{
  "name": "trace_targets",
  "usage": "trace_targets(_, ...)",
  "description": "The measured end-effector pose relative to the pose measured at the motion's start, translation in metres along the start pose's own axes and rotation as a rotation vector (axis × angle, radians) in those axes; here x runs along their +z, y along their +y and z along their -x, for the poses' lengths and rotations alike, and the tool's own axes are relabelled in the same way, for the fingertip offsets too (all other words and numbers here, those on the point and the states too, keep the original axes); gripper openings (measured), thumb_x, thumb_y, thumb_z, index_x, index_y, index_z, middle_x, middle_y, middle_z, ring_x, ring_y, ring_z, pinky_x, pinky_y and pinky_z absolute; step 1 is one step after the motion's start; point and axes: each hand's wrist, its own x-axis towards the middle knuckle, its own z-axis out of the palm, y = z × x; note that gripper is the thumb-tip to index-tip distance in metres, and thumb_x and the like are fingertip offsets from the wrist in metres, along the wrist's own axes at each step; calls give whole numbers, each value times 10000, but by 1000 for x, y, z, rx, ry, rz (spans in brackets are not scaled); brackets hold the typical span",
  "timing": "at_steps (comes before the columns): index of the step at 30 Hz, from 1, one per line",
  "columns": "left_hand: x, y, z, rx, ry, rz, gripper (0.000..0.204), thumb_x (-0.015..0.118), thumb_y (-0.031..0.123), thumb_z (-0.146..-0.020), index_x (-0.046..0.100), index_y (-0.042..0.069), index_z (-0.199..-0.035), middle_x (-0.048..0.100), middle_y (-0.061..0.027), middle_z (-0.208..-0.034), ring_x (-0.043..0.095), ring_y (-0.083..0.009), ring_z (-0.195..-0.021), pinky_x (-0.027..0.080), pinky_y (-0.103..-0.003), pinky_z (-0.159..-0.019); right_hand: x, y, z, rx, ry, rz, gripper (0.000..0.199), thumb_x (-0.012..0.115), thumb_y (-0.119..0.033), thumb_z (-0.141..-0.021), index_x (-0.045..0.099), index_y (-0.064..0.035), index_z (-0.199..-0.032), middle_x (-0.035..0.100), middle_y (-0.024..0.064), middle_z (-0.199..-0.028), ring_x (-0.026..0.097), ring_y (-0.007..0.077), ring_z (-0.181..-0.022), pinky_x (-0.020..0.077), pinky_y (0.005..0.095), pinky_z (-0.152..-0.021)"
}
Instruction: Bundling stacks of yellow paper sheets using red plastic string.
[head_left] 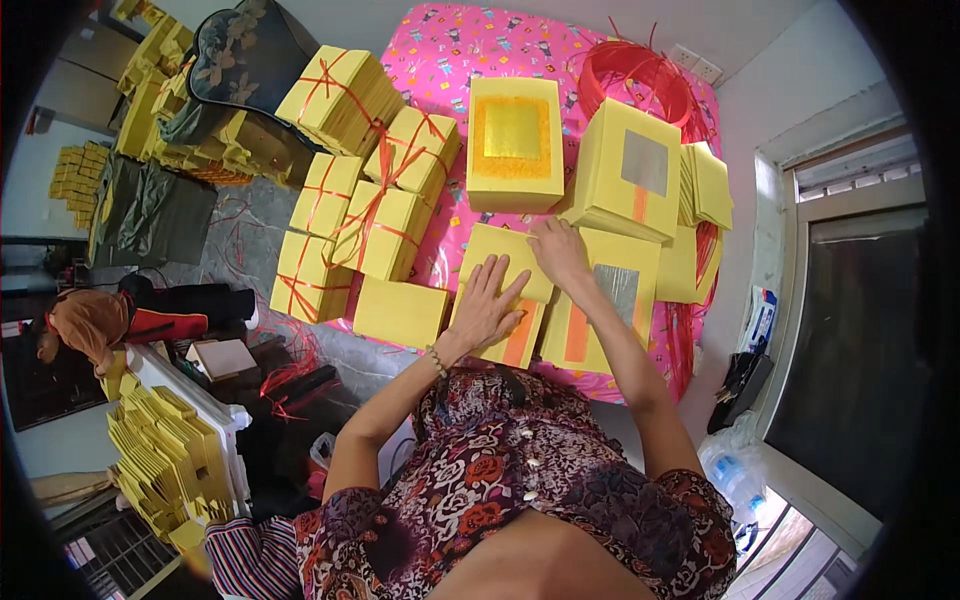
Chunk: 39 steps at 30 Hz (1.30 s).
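My left hand [487, 305] lies flat with fingers spread on a folded yellow paper sheet [503, 258]. Below the fold, an orange strip shows on the yellow paper stack [521, 342]. At the sheet's upper right corner, the curled fingers of my right hand [558, 252] press together on its edge; the fingertips are partly hidden. Under my right forearm lies a yellow paper stack with a silver patch [618, 290]. Straight ahead stands a stack with a gold square [515, 138]. To my left hand's left sits a plain yellow stack [400, 312].
Bundles tied with red string [383, 230] fill the pink table's left side. A coil of red strips [640, 80] lies at the back right, behind a tall silver-patched stack [625, 165]. Another person [95, 325] bends at the far left, near piled yellow paper [170, 455].
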Motion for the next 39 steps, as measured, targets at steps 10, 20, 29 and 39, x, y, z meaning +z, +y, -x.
trace_targets(10,5,-2,-4,-14,-19,2,684,581,399,-881,352,165,-1482,268,-249,-1506,225,-443,-1400,188,-541,-1144,32,-16,-19,-19,-47,-214,264,585,-157,-887,596,-9,-1105,606,202,-1074,604,381,-1016,493,478,-850)
trace_targets(20,8,-3,-1,-14,-27,4,678,589,403,-877,373,151,-1468,270,-265,-1500,229,-453,-1393,199,-547,-1137,35,-24,-16,10,-43,-186,284,584,-121,-880,603,-32,-1149,578,194,-1148,552,381,-1104,463,458,-919)
trace_targets(29,8,-3,-2,-7,-53,10,654,574,446,-885,419,127,-1434,260,-267,-1497,199,-454,-1402,168,-564,-1138,36,-26,-14,37,-17,-161,288,608,-125,-855,598,-37,-1129,579,184,-1127,551,369,-1082,459,478,-916)
trace_targets(39,10,-3,1,-18,-58,-2,655,585,451,-874,432,83,-1395,240,-276,-1503,188,-478,-1396,160,-580,-1135,34,-38,-9,20,61,-147,232,626,-100,-817,590,-8,-1027,577,181,-1046,548,361,-1058,458,485,-881)
